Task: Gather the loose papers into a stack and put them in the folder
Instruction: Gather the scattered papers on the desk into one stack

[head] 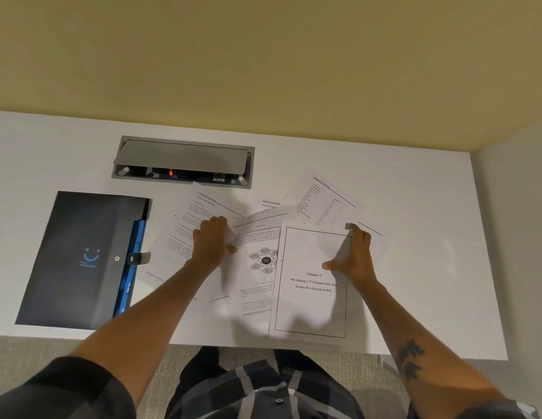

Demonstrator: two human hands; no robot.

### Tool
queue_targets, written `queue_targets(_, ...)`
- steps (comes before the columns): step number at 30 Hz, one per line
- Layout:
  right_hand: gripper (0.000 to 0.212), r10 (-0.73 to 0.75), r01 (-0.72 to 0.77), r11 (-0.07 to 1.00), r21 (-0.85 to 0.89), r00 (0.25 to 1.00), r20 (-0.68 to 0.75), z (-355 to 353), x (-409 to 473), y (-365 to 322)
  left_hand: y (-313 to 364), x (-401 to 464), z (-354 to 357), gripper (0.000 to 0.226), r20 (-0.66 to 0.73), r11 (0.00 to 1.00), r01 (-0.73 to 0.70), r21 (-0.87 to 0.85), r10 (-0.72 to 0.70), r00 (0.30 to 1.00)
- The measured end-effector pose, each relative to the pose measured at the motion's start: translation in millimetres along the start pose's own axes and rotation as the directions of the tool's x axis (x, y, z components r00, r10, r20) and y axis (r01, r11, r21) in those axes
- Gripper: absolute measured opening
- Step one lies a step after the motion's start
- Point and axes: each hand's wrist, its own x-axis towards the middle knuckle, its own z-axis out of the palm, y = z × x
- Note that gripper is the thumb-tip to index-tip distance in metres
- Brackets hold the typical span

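Note:
Several loose printed papers lie overlapping in the middle of the white table (430, 267). A title page (309, 309) reading "Chapter 3" is on top at the right, a diagram page (257, 267) sits beside it, a text page (185, 225) is at the left and a table page (321, 201) is at the back. My left hand (212, 243) presses on the text page with its thumb at the raised edge of the diagram page. My right hand (354, 258) rests flat, fingers spread, on the title page's right edge. A dark folder (76, 255) with a blue inner edge lies closed at the left.
A grey cable box (182, 161) with its lid half open is set into the table behind the papers. A beige wall rises behind the table. The table's front edge runs just above my checked shirt (257, 388).

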Motion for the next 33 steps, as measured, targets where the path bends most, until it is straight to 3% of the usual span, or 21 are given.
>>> queue_targets(2, 0.132, 0.009, -0.002, 0.995, 0.095, 0.997, -0.076, 6, -6, 6, -2, -6, 2, 0.034, -0.033, 0.976, 0.054, -0.213, -0.062, 0.998)
queue_targets(4, 0.12, 0.087, -0.056, 0.973, 0.223, 0.987, -0.133, 10, -15, 13, -3, -13, 3, 0.026, -0.009, 0.913, 0.097, -0.397, -0.109, 0.994)
queue_targets(7, 0.059, 0.13, -0.079, 0.943, 0.323, 0.982, -0.14, 14, -28, 19, -4, -24, 4, 0.015, 0.03, 0.83, 0.106, -0.547, -0.107, 0.994)
queue_targets(12, 0.026, 0.088, -0.052, 0.848, 0.528, 0.995, -0.042, 21, -44, 8, -7, -45, 10, 0.024, 0.043, 0.755, 0.072, -0.652, -0.059, 0.997)
queue_targets(18, 0.04, 0.028, -0.066, 0.756, 0.651, 0.997, 0.069, 39, -48, -28, -8, -62, 15, 0.036, 0.069, 0.763, 0.075, -0.642, -0.04, 0.997)
queue_targets(22, 0.045, 0.001, -0.061, 0.78, 0.623, 0.995, 0.097, 54, -51, -47, -13, -68, 15, 0.028, 0.077, 0.71, 0.11, -0.696, -0.078, 0.994)
queue_targets(29, 0.039, 0.005, -0.061, 0.814, 0.577, 0.995, 0.099, 77, -53, -63, -21, -77, 16, 0.029, 0.109, 0.537, 0.168, -0.827, -0.14, 0.984)
queue_targets(33, 0.019, 0.051, -0.085, 0.857, 0.508, 0.995, 0.081, 86, -52, -64, -18, -83, 14, 0.027, 0.115, 0.473, 0.178, -0.863, -0.159, 0.981)
